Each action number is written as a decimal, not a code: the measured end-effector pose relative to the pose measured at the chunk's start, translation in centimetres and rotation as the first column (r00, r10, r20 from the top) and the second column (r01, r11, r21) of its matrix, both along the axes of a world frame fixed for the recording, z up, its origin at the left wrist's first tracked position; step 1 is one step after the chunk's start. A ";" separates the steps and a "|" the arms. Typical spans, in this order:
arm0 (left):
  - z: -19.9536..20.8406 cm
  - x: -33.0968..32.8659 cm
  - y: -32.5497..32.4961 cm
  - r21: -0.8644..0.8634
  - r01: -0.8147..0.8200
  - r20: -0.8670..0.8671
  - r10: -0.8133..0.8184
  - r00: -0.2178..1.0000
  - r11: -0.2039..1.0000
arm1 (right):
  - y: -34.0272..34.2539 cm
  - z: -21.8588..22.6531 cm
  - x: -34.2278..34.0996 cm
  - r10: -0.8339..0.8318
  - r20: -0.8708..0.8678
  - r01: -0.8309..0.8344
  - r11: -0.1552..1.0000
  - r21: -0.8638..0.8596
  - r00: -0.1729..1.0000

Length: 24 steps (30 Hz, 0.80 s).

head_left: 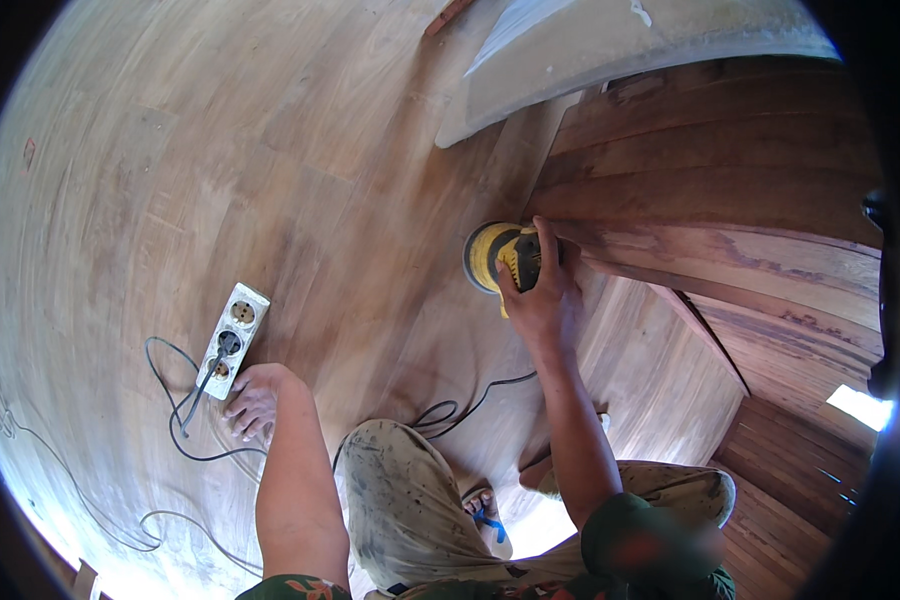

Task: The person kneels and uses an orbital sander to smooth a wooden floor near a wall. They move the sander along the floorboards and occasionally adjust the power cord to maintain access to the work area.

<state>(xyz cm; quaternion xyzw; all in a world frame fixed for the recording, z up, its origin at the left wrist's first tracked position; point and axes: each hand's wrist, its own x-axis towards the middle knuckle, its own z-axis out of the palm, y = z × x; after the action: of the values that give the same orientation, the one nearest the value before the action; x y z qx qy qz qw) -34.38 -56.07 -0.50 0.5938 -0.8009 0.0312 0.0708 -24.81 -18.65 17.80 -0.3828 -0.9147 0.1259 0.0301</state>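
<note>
Sleeves of dark green patterned cloth [295,588] lie nearest the lens at the lower edge, below both hands, the one on the right arm partly blurred. Head view: we note stained khaki trousers [402,500] on bent legs between and below the hands, and a sandal with a blue strap [489,523] between the knees.

Right hand [540,280]: wrapped over a yellow-and-black sander [487,250], thumb on its near side, forefinger along the top; we cannot make out all the other fingers. Sander sits at the wooden floor [300,230], just beside the plank panel [710,170] that rises to the right of this hand. Pale slab [630,60] well beyond it.

Left hand [257,400]: fingers bent and close together, palm hidden; we cannot tell whether they grip anything. White power strip [236,326] just beyond its fingers, contact uncertain. Dark plug [229,343] seated in the middle socket; its dark cable [207,458] loops left of this hand and runs toward the left forearm. Another stretch of dark cable [448,412] curls between the forearms, near the right one.
</note>
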 end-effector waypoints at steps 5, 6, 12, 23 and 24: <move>0.4 0.0 0.3 0.045 -0.047 -0.055 0.050 0.997 0.998 | -1.2 -0.1 -0.7 0.074 -0.061 -0.074 0.997 -0.007 0.995; 0.5 0.0 0.3 -0.003 -0.001 0.001 0.001 1.000 1.000 | -1.5 -0.1 -0.8 0.082 -0.064 -0.083 0.997 -0.011 0.995; 0.4 0.0 0.4 0.001 -0.003 0.001 0.003 1.000 1.000 | -3.3 0.2 -0.8 0.100 -0.056 -0.103 0.993 -0.054 0.993; 0.8 -0.1 0.5 0.064 -0.055 -0.042 0.058 0.997 0.996 | -7.6 1.4 -0.2 0.175 -0.044 -0.179 0.976 -0.125 0.984; 0.9 -0.1 0.5 0.007 -0.005 0.004 0.005 1.000 1.000 | -8.0 1.6 0.1 0.175 -0.043 -0.180 0.972 -0.153 0.984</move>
<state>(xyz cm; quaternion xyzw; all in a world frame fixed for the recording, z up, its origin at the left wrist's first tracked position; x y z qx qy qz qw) -34.48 -55.55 0.40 0.5960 -0.7996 0.0295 0.0669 -24.74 -26.63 19.37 -0.2989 -0.9321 0.2047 0.0020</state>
